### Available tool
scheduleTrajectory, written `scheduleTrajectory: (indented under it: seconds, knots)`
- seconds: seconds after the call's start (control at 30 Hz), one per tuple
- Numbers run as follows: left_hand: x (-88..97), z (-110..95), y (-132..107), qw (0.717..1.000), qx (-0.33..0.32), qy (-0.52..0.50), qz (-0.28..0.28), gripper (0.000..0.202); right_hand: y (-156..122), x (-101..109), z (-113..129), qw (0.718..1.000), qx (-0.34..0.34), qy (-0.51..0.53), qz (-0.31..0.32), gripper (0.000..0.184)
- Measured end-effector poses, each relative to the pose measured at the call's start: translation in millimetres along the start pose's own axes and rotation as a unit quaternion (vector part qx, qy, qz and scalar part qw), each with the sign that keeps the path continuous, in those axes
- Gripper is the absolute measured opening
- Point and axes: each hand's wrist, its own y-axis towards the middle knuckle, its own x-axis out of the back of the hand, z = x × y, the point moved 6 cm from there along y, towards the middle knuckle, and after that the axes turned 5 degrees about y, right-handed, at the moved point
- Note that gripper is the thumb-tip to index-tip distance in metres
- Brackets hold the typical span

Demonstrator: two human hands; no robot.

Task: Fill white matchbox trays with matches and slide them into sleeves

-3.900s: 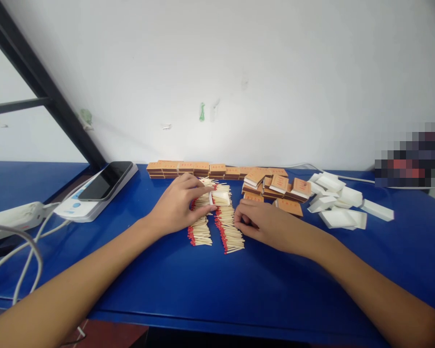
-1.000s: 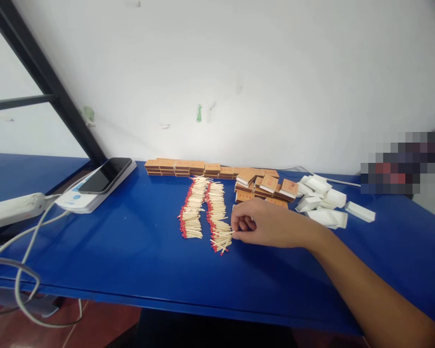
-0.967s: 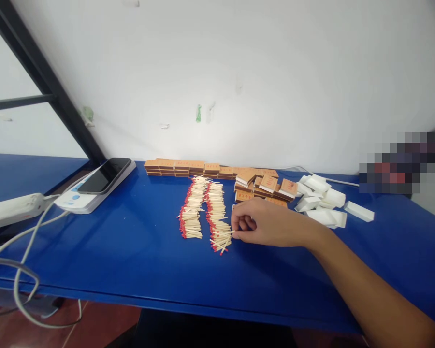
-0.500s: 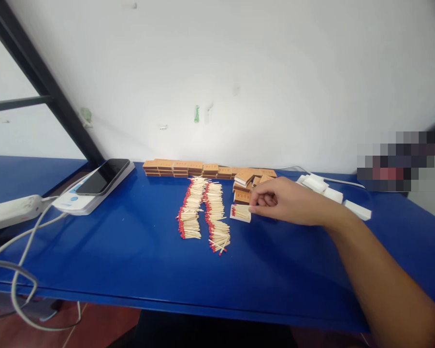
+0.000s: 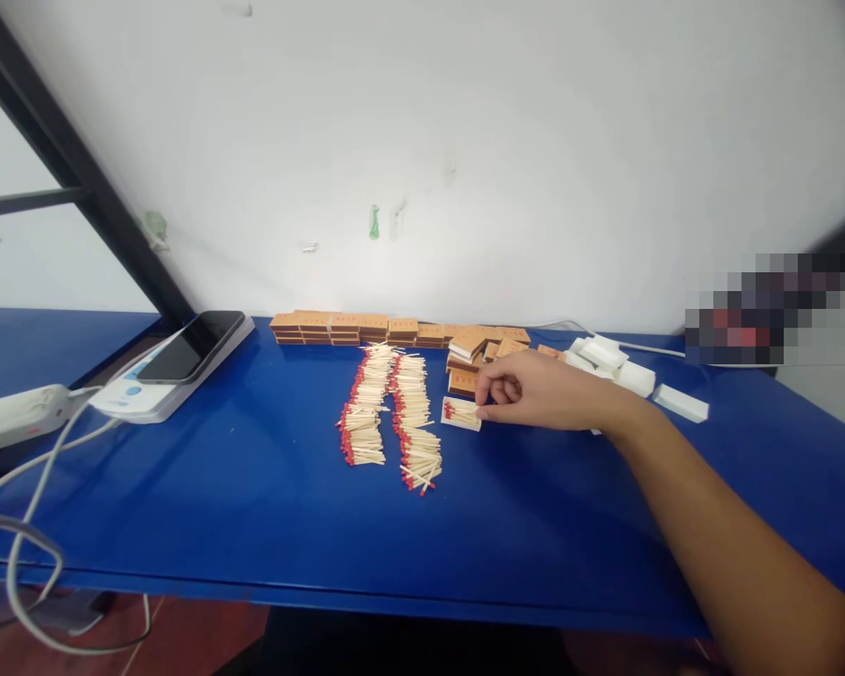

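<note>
My right hand [image 5: 525,387] reaches in from the right, thumb and forefinger pinched together at the right end of a small white matchbox tray [image 5: 461,424]. Red-headed matches lie inside this tray, heads to the left; the fingertips cover its right corner and some stick ends. Left of the tray, loose matches form two long rows, a left row [image 5: 368,404] and a right row [image 5: 414,404]. Right behind the tray, orange matchbox sleeves [image 5: 463,382] lie piled, partly hidden by my hand. My left hand is out of view.
Stacked orange matchboxes [image 5: 316,327] line the wall. White trays [image 5: 634,377] lie beyond my right wrist. A phone [image 5: 193,347] rests on a white box [image 5: 141,404] at the left, near a power strip [image 5: 18,418] and loose cables [image 5: 38,516]. The blue table [image 5: 288,535] has a front edge.
The whole view has shifted slightly left. My right hand stays pinched at the tray's right end, and the tray and match rows keep their places.
</note>
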Motion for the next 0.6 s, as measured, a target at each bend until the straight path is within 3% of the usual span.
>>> scheduleTrajectory:
  seconds: [0.1, 0.27, 0.6]
  knots:
    - [3.9, 10, -4, 1.0, 0.02, 0.015, -0.002, 0.046, 0, 0, 1, 1.0, -0.009, 0.003, 0.0, 0.016]
    - [9.4, 28, -13, 0.997, 0.062, 0.036, -0.001, 0.07, 1, -2, 1, 1.0, -0.026, -0.01, 0.011, 0.013]
    - [0.9, 41, -8, 0.995, 0.091, 0.048, 0.005, 0.06, 6, -8, 1, 1.0, -0.009, -0.008, -0.007, 0.01]
